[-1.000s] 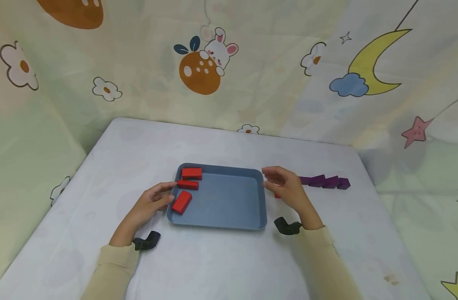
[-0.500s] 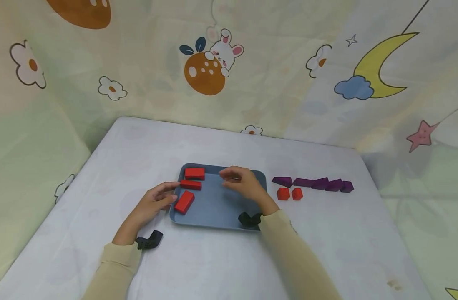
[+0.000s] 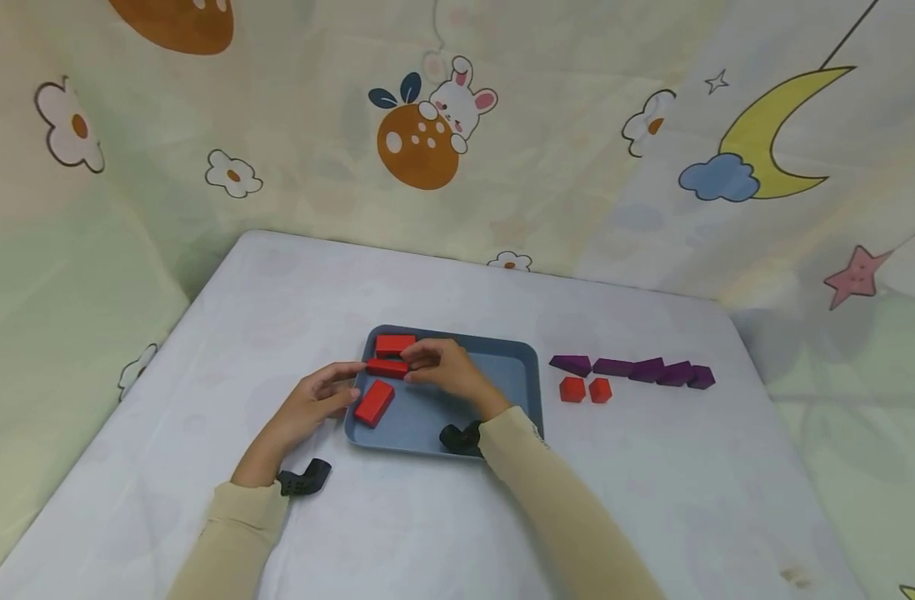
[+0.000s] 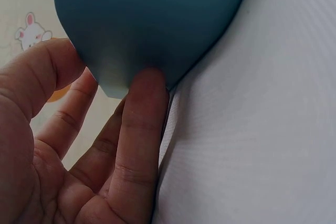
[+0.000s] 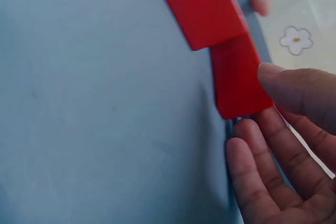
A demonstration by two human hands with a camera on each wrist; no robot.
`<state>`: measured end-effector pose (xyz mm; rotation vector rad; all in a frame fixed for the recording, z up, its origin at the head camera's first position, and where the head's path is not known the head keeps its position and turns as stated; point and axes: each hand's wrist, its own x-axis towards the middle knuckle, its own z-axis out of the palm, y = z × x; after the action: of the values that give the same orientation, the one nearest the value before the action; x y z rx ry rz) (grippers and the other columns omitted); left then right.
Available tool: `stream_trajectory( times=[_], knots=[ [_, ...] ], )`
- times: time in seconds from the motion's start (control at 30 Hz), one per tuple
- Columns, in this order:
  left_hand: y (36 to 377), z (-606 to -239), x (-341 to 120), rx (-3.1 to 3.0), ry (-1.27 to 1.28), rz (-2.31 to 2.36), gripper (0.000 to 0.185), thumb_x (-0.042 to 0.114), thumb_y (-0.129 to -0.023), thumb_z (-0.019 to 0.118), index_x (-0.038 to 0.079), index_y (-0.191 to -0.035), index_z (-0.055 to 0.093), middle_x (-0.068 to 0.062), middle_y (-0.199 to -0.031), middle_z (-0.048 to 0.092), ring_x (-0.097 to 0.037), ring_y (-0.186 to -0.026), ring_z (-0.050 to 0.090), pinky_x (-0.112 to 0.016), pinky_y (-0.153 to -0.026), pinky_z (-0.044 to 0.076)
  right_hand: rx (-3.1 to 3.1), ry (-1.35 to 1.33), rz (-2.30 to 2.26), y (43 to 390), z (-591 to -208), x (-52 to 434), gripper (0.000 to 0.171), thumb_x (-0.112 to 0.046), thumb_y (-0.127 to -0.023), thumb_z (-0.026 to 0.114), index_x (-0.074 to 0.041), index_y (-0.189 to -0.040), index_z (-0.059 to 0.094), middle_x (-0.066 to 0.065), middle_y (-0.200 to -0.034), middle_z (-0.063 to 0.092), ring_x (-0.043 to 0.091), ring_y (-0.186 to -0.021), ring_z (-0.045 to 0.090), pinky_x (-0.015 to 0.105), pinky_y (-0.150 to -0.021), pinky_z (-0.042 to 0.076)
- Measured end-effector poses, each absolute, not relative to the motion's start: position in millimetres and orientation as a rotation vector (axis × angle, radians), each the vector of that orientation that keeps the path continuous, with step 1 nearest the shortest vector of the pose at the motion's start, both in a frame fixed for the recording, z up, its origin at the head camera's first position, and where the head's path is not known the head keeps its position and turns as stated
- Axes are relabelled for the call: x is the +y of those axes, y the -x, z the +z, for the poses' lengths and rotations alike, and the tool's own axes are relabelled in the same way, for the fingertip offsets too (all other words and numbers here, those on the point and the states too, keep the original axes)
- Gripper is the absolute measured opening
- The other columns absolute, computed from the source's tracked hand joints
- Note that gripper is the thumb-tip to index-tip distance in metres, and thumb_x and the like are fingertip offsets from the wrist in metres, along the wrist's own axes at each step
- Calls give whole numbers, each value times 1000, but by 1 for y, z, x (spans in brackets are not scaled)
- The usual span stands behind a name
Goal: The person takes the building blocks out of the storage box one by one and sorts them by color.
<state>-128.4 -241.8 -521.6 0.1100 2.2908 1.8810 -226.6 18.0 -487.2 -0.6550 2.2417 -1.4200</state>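
Left hand clamped on the left rim of the blue-grey tray. Right hand over the tray, fingers parted at the right end of the rear red block; contact hard to judge. Middle red block and front red block lie along the tray's left side.

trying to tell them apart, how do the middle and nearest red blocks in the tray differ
The middle red block looks slimmer; the nearest red block looks broader. The middle red block lies nearly crosswise; the nearest red block slants, its far end toward the right. Both are red and inside the tray.
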Motion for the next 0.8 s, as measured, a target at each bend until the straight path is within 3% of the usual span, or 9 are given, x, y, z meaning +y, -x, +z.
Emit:
stream_trajectory(
  times=[0.37, 0.57, 0.8],
  knots=[
    [129, -521, -237, 2298, -105, 1854, 51, 15, -108, 67, 0, -155, 54, -28, -155, 54, -37, -127, 65, -28, -89, 58, 2361, 619, -1343, 226, -487, 17, 21, -1, -98, 78, -1, -119, 79, 13, -110, 78, 21, -96, 69, 30, -89, 60],
    [128, -519, -238, 2307, -93, 1843, 52, 16, -108, 67, 1, -156, 54, -27, -155, 55, -35, -127, 65, -27, -90, 58, 2396, 628, -1376, 227, -479, 29, 21, -1, -98, 77, -2, -119, 80, 12, -113, 78, 23, -100, 71, 32, -87, 58],
    [128, -518, -238, 2309, -93, 1850, 52, 14, -108, 67, 1, -156, 53, -28, -155, 54, -36, -126, 64, -26, -90, 58, 2401, 610, -1469, 225, -460, 54, 23, -4, -100, 76, -3, -123, 79, 13, -120, 76, 28, -111, 70, 40, -97, 59]
  ],
)
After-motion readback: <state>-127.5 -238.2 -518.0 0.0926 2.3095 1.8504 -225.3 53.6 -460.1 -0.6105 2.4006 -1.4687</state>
